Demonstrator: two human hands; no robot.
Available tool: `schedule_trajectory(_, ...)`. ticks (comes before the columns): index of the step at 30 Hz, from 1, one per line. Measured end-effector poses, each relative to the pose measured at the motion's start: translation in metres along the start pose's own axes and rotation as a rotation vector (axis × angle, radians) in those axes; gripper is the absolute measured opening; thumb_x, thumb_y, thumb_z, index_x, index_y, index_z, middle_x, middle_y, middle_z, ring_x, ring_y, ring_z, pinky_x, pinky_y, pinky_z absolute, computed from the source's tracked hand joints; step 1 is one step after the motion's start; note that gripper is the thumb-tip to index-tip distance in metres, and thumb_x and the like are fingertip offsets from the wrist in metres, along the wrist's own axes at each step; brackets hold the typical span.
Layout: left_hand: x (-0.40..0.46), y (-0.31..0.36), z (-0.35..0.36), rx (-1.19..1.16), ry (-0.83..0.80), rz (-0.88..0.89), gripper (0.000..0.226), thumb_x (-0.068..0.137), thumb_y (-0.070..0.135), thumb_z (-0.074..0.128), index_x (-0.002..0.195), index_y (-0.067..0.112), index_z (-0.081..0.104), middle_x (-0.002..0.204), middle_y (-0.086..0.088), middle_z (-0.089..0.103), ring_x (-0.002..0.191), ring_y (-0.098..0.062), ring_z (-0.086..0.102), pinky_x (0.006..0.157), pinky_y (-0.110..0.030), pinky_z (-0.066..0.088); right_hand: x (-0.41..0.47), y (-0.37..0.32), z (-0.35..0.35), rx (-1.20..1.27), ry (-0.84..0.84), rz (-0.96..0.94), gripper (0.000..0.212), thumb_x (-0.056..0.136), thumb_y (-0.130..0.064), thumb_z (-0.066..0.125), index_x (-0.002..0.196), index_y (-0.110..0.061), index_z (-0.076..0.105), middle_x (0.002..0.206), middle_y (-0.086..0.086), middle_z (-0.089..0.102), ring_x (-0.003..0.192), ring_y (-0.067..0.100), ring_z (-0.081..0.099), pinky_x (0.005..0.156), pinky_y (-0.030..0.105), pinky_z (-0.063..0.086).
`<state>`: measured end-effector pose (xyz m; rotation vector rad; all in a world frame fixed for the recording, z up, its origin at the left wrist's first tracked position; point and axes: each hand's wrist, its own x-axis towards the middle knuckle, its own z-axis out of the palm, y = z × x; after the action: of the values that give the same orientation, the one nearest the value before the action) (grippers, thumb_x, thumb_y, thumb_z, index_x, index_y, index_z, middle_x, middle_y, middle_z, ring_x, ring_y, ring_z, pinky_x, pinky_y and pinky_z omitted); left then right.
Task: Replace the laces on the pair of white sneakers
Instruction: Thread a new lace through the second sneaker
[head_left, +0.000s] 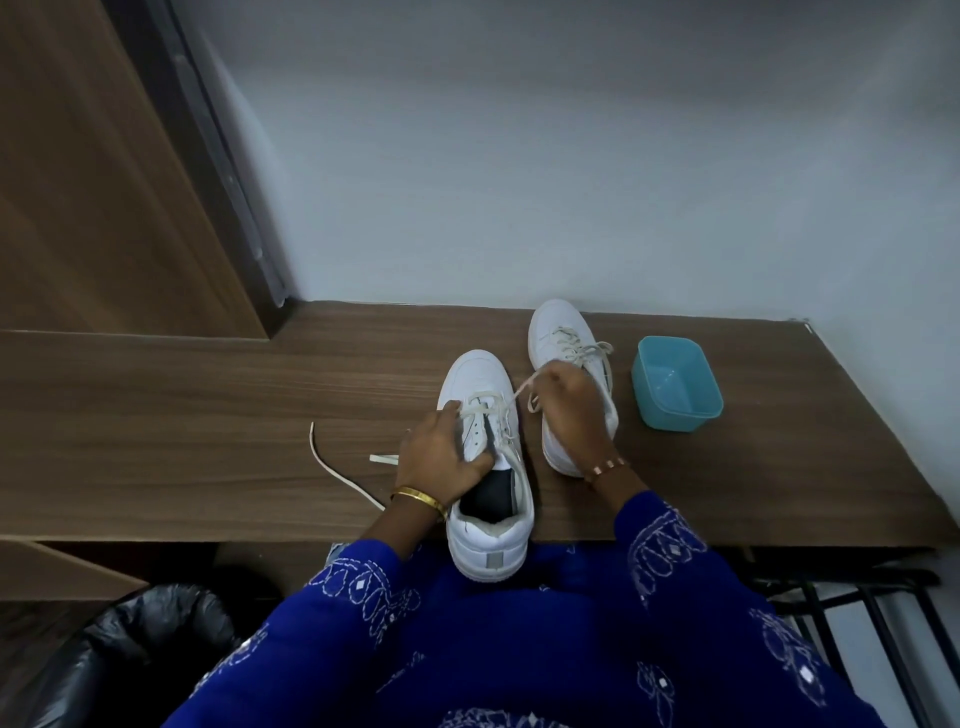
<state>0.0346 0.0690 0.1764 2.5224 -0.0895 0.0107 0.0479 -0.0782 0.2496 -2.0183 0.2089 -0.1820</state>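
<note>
Two white leather sneakers sit on the brown wood-grain desk (208, 395) in front of me. The nearer white sneaker (480, 374) has its heel hanging over the desk's front edge, toe pointing away, and only its lower eyelets are threaded. My left hand (441, 460) rests on that shoe's near side, fingers curled over the edge of the opening beside the grey tongue, so I hold the shoe steady there. A gold bangle (420, 500) rings that wrist. A cream flat lace (519, 391) runs up and to the right from the shoe's eyelets to my right hand (571, 410), which pinches the lace end between curled fingertips, raised over the gap between the two shoes. That hand covers much of the farther white sneaker (558, 325), which stands just beside the first, toe away, fully laced. A beaded bracelet (605, 469) sits on the right wrist.

Left of the near shoe, the loose end of a cream lace (332, 467) trails across the desk, apart from my left hand; I cannot tell whether it belongs to the same lace. To the right, near the far sneaker but not touching it, stands a light-blue square plastic tub (678, 413). A grey wall (571, 156) rises behind the desk.
</note>
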Motion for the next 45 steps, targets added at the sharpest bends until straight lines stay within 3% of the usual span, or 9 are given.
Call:
schedule_trajectory(4, -0.002, 0.002, -0.001, -0.003, 0.032, 0.013, 0.091, 0.055, 0.064, 0.031, 0.123, 0.008, 0.052, 0.112, -0.011, 0.060, 0.103, -0.032, 0.055, 0.085, -0.037, 0.043, -0.005, -0.041, -0.043, 0.761, 0.115, -0.015, 0.043, 0.083, 0.000, 0.038, 0.046, -0.021, 0.044, 0.037, -0.010, 0.035, 0.032, 0.004, 0.027, 0.036, 0.016, 0.020)
schedule_trajectory(7, -0.003, 0.004, -0.001, -0.004, 0.043, 0.013, 0.090, 0.055, 0.064, 0.030, 0.120, 0.008, 0.055, 0.113, -0.012, 0.060, 0.103, -0.032, 0.055, 0.085, -0.036, 0.043, -0.003, -0.044, -0.057, 0.893, 0.103, -0.059, 0.043, 0.080, -0.005, 0.040, 0.041, -0.023, 0.040, 0.039, -0.009, 0.029, 0.033, 0.006, 0.022, 0.039, 0.021, 0.013)
schedule_trajectory(15, 0.001, 0.000, 0.002, 0.028, 0.015, -0.011, 0.093, 0.055, 0.065, 0.027, 0.128, 0.012, 0.052, 0.121, -0.008, 0.057, 0.110, -0.029, 0.054, 0.091, -0.036, 0.040, -0.018, 0.009, -0.019, -0.272, -0.638, 0.396, 0.019, 0.089, -0.009, 0.047, 0.073, -0.004, 0.054, 0.061, 0.015, 0.059, 0.045, 0.020, 0.054, 0.044, 0.026, 0.048)
schedule_trajectory(19, 0.001, 0.002, 0.001, 0.034, 0.026, 0.003, 0.091, 0.056, 0.061, 0.023, 0.126, 0.011, 0.053, 0.121, -0.009, 0.058, 0.109, -0.030, 0.054, 0.091, -0.037, 0.039, -0.005, 0.021, 0.006, -0.569, -0.289, 0.121, 0.017, 0.087, -0.021, 0.045, 0.074, -0.012, 0.051, 0.080, 0.014, 0.063, 0.070, 0.030, 0.060, 0.071, 0.039, 0.054)
schedule_trajectory(24, 0.001, 0.001, 0.002, 0.095, 0.023, 0.045, 0.089, 0.059, 0.053, 0.017, 0.127, 0.009, 0.052, 0.123, -0.011, 0.058, 0.109, -0.032, 0.054, 0.092, -0.039, 0.037, 0.003, 0.034, 0.027, -0.661, -0.266, 0.029, 0.021, 0.093, -0.019, 0.041, 0.095, -0.003, 0.055, 0.106, 0.017, 0.063, 0.100, 0.033, 0.057, 0.075, 0.033, 0.040)
schedule_trajectory(28, 0.002, 0.000, 0.004, 0.216, -0.016, 0.044, 0.094, 0.058, 0.050, 0.005, 0.136, 0.012, 0.041, 0.135, -0.006, 0.050, 0.118, -0.029, 0.049, 0.102, -0.041, 0.027, 0.000, 0.041, 0.025, -0.654, -0.256, -0.037, 0.031, 0.089, -0.014, 0.043, 0.060, -0.017, 0.035, 0.091, 0.016, 0.061, 0.089, 0.030, 0.057, 0.071, 0.031, 0.038)
schedule_trajectory(31, 0.002, 0.004, 0.006, 0.260, -0.019, 0.044, 0.094, 0.059, 0.048, 0.001, 0.137, 0.011, 0.039, 0.137, -0.007, 0.047, 0.119, -0.030, 0.049, 0.104, -0.042, 0.024, -0.003, 0.033, 0.009, -0.560, -0.201, -0.014, 0.026, 0.086, -0.014, 0.045, 0.062, -0.007, 0.047, 0.074, 0.011, 0.054, 0.073, 0.024, 0.052, 0.071, 0.033, 0.043)
schedule_trajectory(35, 0.003, 0.006, 0.009, 0.290, -0.001, 0.049, 0.089, 0.064, 0.046, 0.003, 0.135, 0.009, 0.041, 0.135, -0.009, 0.049, 0.116, -0.031, 0.050, 0.105, -0.044, 0.024, 0.002, 0.024, -0.018, -0.417, -0.153, 0.011, 0.041, 0.082, -0.011, 0.056, 0.045, -0.010, 0.038, 0.047, 0.004, 0.034, 0.046, 0.014, 0.031, 0.048, 0.017, 0.029)
schedule_trajectory(45, 0.009, 0.007, 0.010, 0.243, 0.113, 0.073, 0.081, 0.066, 0.042, 0.006, 0.121, 0.005, 0.054, 0.115, -0.014, 0.063, 0.099, -0.035, 0.060, 0.095, -0.044, 0.035, 0.010, -0.004, -0.045, 0.110, -0.053, 0.152, 0.043, 0.092, -0.019, 0.054, 0.051, -0.006, 0.049, 0.045, 0.004, 0.048, 0.036, 0.010, 0.041, 0.041, 0.016, 0.038)
